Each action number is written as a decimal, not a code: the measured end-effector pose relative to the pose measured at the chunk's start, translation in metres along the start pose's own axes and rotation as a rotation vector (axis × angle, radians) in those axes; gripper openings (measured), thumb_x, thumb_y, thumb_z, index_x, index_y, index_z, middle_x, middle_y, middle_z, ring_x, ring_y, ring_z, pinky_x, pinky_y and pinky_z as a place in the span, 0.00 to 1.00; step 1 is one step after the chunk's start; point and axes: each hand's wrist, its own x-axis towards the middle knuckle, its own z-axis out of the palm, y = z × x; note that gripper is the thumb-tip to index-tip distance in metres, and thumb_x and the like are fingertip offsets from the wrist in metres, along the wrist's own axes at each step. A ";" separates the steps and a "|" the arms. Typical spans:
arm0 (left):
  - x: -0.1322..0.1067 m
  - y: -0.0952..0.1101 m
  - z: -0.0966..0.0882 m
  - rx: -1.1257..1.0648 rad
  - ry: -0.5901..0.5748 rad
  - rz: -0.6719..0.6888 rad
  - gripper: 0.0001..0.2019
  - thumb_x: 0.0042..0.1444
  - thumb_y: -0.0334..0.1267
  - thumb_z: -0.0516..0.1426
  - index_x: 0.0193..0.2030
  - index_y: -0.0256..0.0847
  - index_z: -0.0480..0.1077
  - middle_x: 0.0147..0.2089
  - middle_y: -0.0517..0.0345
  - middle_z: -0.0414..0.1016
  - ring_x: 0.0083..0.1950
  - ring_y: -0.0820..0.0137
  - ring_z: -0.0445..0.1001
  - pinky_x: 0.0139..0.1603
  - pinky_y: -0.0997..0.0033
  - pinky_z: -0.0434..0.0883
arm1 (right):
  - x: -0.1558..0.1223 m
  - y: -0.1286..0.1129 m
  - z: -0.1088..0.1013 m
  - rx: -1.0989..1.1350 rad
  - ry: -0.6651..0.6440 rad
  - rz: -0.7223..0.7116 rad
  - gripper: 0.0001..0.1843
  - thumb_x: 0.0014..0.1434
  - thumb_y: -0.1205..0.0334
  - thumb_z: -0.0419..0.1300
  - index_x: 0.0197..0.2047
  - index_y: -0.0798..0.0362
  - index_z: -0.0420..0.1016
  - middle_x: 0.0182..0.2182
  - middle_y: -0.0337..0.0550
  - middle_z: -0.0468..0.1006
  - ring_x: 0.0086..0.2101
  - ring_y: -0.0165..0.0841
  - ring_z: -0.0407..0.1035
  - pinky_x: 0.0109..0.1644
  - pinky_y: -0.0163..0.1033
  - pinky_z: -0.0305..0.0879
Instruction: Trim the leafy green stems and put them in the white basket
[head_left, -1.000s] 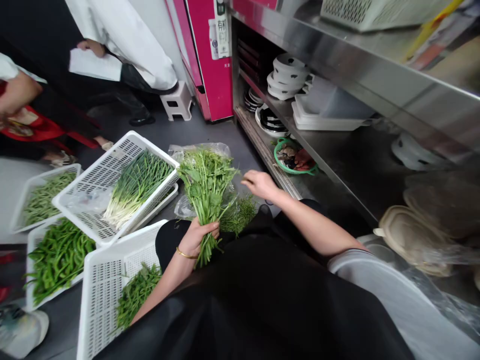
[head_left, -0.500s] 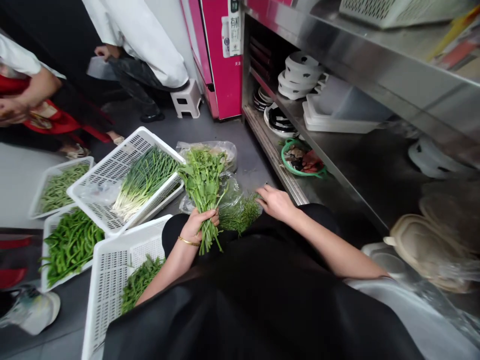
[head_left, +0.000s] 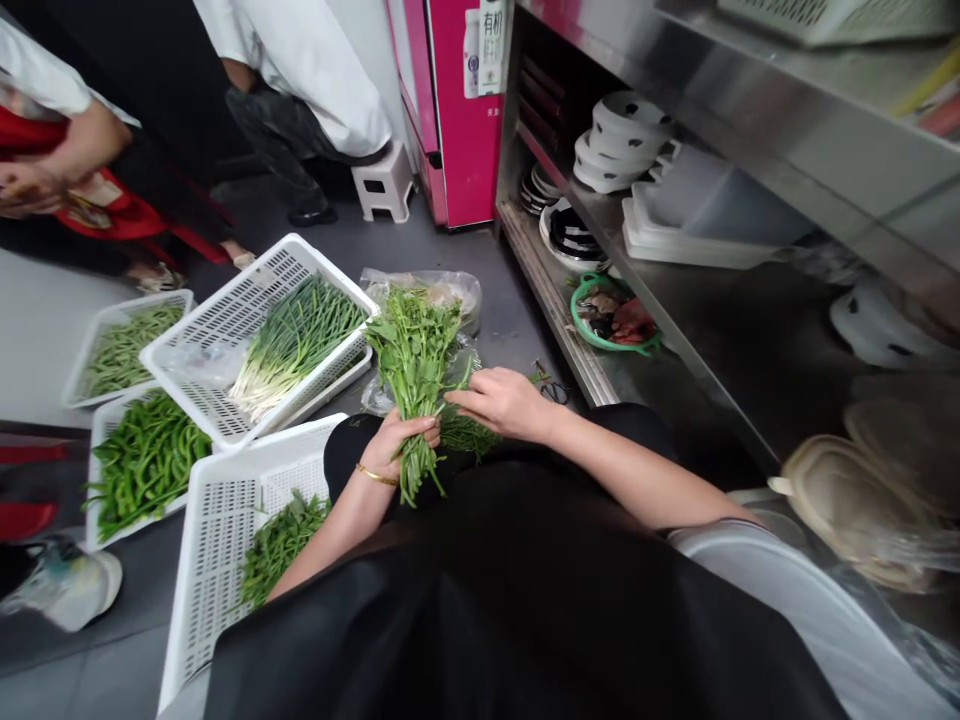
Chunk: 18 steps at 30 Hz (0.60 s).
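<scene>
One left hand [head_left: 399,443] gripped greens [head_left: 416,370] (a leafy bunch); the right hand [head_left: 511,405] curled beside them, its hold unclear.

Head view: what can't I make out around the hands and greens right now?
All in the head view:
Bunch of greens: gripped stems hidden by the left hand.
Right hand: too small to tell whether it pinches a stem.
Loose sprigs: partly hidden by the right hand.
Yellow item, upper right: blurred, cut off by the edge.
</scene>
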 end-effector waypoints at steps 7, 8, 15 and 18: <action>0.000 0.000 0.007 -0.020 -0.077 -0.027 0.09 0.42 0.29 0.63 0.26 0.34 0.65 0.19 0.65 0.58 0.19 0.80 0.58 0.19 0.78 0.57 | 0.011 -0.006 0.002 0.465 -0.058 0.073 0.13 0.61 0.60 0.51 0.31 0.56 0.73 0.28 0.43 0.70 0.29 0.28 0.63 0.33 0.34 0.58; 0.000 0.001 0.007 -0.026 -0.079 -0.024 0.09 0.42 0.29 0.63 0.26 0.34 0.65 0.19 0.65 0.58 0.19 0.80 0.58 0.18 0.78 0.57 | 0.006 -0.004 0.000 0.658 0.018 0.158 0.12 0.60 0.59 0.53 0.30 0.56 0.72 0.27 0.41 0.70 0.28 0.27 0.63 0.32 0.33 0.59; 0.012 -0.001 -0.003 -0.009 0.007 0.005 0.07 0.42 0.28 0.63 0.27 0.33 0.68 0.21 0.62 0.64 0.20 0.78 0.63 0.21 0.77 0.62 | -0.012 0.031 -0.056 1.553 0.847 0.686 0.10 0.52 0.53 0.62 0.32 0.50 0.70 0.20 0.31 0.65 0.18 0.20 0.58 0.20 0.27 0.56; 0.026 -0.006 -0.002 0.113 0.145 0.004 0.04 0.45 0.29 0.62 0.28 0.31 0.71 0.22 0.59 0.67 0.21 0.75 0.65 0.20 0.76 0.65 | 0.024 0.004 -0.084 1.417 0.834 0.479 0.13 0.55 0.48 0.58 0.37 0.48 0.71 0.24 0.34 0.68 0.21 0.21 0.62 0.22 0.27 0.60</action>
